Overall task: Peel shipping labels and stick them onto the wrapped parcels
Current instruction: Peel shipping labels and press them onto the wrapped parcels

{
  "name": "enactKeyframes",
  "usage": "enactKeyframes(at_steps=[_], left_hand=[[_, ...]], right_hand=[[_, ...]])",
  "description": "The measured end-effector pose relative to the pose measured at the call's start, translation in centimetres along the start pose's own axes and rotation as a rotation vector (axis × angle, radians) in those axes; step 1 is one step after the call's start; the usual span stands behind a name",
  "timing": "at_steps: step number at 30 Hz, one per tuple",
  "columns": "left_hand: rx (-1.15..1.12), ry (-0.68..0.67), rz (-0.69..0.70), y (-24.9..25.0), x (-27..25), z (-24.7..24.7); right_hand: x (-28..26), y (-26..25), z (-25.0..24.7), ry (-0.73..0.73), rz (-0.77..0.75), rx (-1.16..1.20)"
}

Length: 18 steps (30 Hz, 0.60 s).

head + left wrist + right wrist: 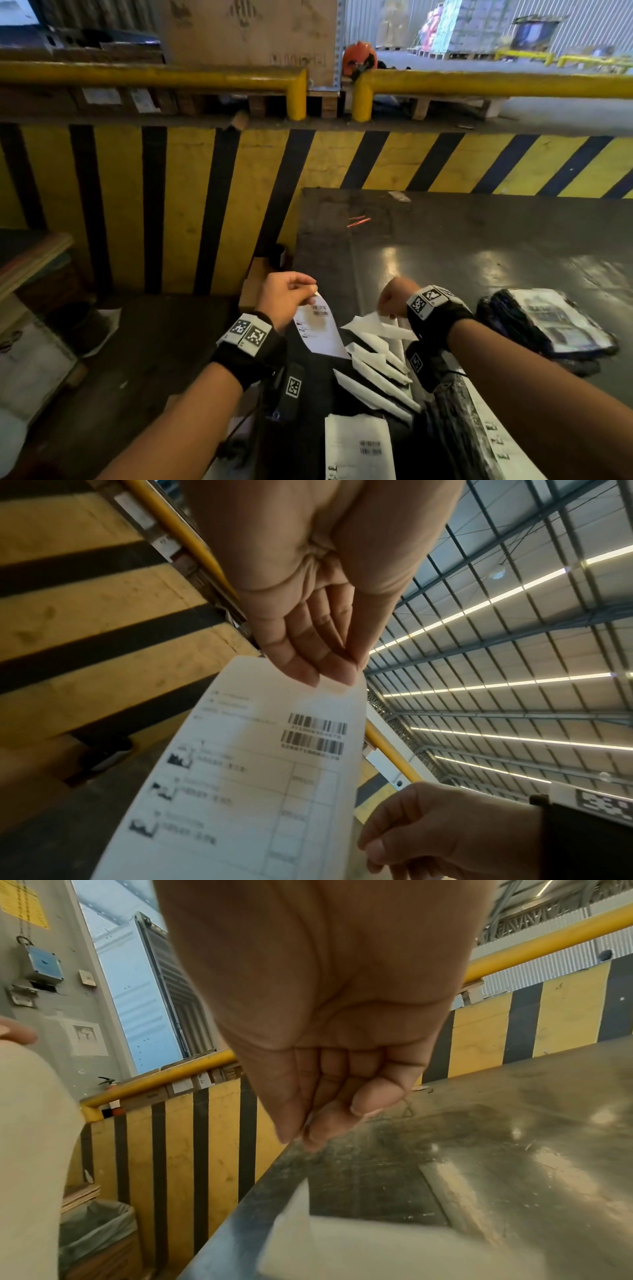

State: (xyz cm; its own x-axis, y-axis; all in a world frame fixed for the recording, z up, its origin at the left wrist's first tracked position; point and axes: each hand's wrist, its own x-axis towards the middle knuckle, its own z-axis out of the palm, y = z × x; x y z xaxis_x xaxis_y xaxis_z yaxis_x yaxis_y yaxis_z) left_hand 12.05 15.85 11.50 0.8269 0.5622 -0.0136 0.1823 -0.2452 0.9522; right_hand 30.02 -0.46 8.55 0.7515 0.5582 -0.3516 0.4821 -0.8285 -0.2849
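Observation:
My left hand (310, 291) pinches the top edge of a white shipping label (320, 329), which hangs free with its barcodes facing me. The left wrist view shows the thumb and fingertips (308, 674) closed on the label (257, 777). My right hand (382, 310), a short way to the right, pinches a blank white backing sheet (380, 325); in the right wrist view its fingertips (287, 1131) close on a thin edge and the sheet (342, 1245) blurs below. Black wrapped parcels (548, 325) with labels on them lie at the right. Another wrapped parcel (459, 428) lies under my right forearm.
Several discarded white backing strips (380, 377) lie between my arms on the dark metal table (479, 240). Another printed label (356, 448) lies near the bottom edge. A yellow-and-black striped wall (191, 192) stands behind. A lined bin (99, 1231) sits on the floor at the left.

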Motion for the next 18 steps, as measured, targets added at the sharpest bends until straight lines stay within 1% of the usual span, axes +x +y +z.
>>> enactKeyframes(at_steps=[4,6,10,14,18], left_hand=[[-0.101,-0.048,0.000,1.2,1.1,1.4],[-0.166,-0.057,0.000,2.3,1.9,2.3],[-0.256,-0.097,0.045,5.3,3.0,4.9],[-0.437,-0.180,0.041,8.8,3.4,8.3],[-0.512,-0.269,0.032,11.2,3.4,11.8]], right_hand=[[-2.4,-0.3,-2.0,0.066,-0.061,0.067],[-4.0,-0.7,-3.5,0.142,-0.131,0.109],[-7.9,-1.5,-6.3,0.292,-0.274,0.229],[-10.0,-0.3,-7.8,0.477,-0.259,0.199],[-10.8,2.9,-8.9,0.629,-0.196,0.200]])
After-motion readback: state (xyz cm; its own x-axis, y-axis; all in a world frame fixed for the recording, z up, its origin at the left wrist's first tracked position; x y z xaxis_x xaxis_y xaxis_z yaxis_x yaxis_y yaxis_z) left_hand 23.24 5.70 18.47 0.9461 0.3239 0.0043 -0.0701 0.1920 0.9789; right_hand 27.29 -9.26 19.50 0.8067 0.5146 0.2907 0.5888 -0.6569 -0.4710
